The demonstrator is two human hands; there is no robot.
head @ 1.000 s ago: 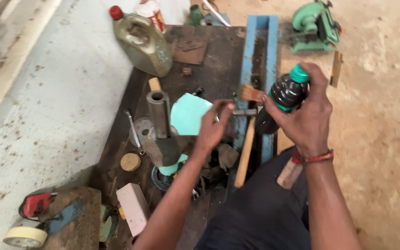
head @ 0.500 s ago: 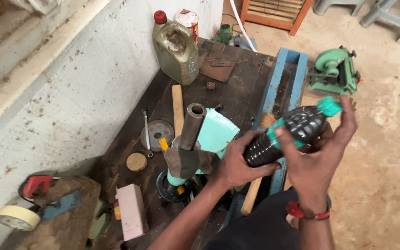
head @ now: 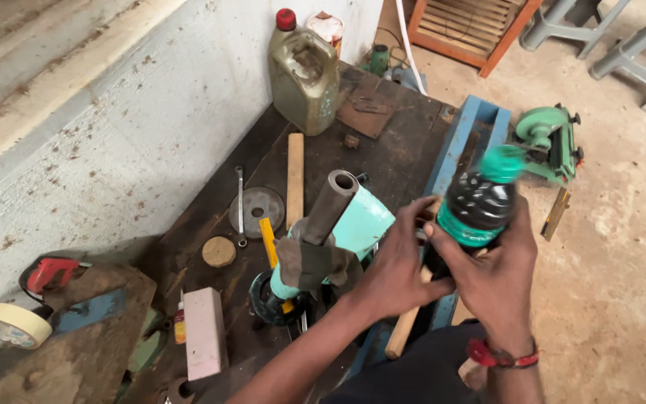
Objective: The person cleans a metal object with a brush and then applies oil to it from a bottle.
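Both hands are gripping the dark bottle (head: 474, 213) over the bench's (head: 394, 150) right edge: left hand (head: 398, 269) wrapped low, right hand (head: 491, 273) cupping underneath. It's standing steeper now, green cap pointing up and slightly right, where before it leaned flatter.

Dark, stained workbench (head: 394, 153) with oil jug (head: 304, 75), wrench (head: 240, 203), round metal disc (head: 256, 211), wooden stick (head: 295, 179), pink block (head: 203, 332).

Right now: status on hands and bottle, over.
Both hands on bottle: right hand grips it, left hand at its base. Held above bench. Green cap on. Nothing in the way.
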